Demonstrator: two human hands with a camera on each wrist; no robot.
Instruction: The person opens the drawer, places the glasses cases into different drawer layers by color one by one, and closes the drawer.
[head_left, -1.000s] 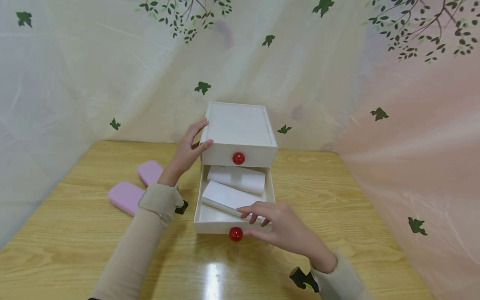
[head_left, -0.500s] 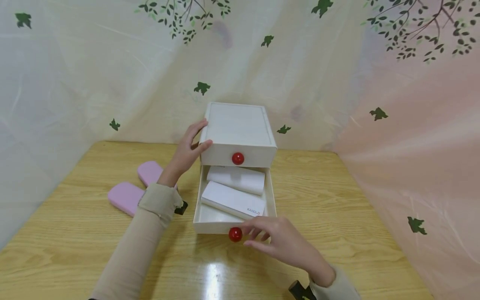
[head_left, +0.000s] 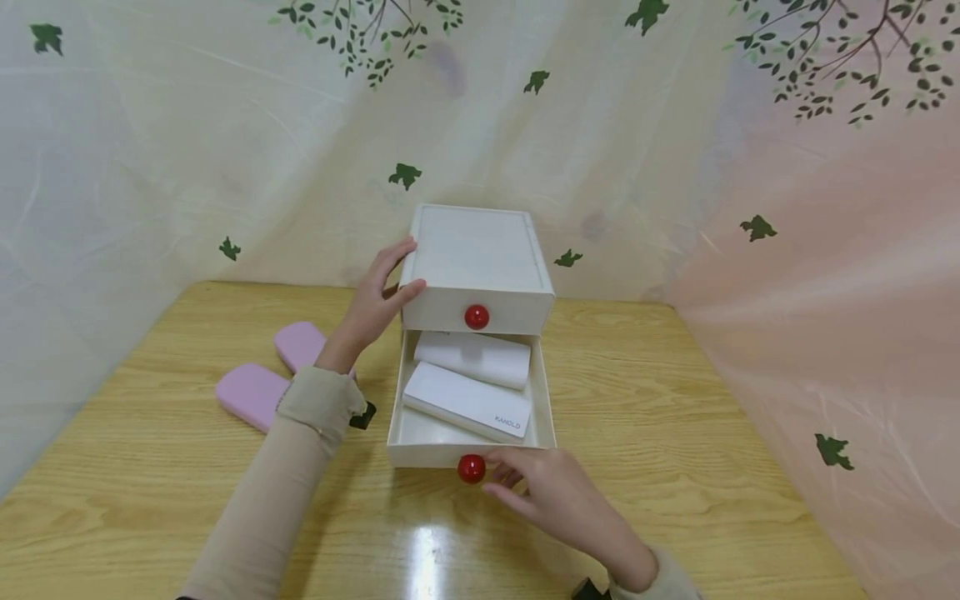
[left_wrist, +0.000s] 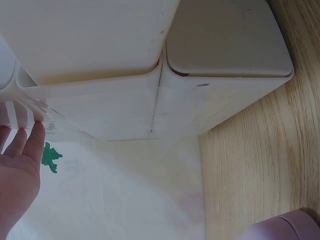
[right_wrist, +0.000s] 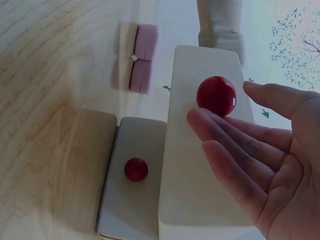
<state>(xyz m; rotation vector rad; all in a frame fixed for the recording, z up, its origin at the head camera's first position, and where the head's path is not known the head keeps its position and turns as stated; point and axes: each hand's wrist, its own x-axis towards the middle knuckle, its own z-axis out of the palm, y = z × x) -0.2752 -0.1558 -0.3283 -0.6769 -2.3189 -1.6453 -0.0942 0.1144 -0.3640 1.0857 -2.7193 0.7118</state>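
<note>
A small white drawer cabinet (head_left: 480,247) stands near the back of the table. My left hand (head_left: 372,300) rests against its upper left side, thumb at the front corner. Beneath the top drawer, another drawer (head_left: 398,417) is pulled out. In it lie a white oblong box (head_left: 467,400) with printed lettering and a white rounded, roll-like piece (head_left: 474,358). My right hand (head_left: 558,500) is at this drawer's red knob (head_left: 471,468), fingers loosely bent at its right side. In the right wrist view, the thumb stays apart from the knob (right_wrist: 216,96); fingertips are close behind it.
Two lilac rounded cases (head_left: 252,395) lie on the wooden table left of the cabinet, partly behind the left forearm. Lower down, another drawer with a red knob (right_wrist: 136,170) is pushed in. A leaf-printed sheet (head_left: 315,167) hangs behind the table.
My right hand has drawn back from over the white box, down to the red knob, uncovering the box's lettering. My left hand has kept its place on the cabinet.
</note>
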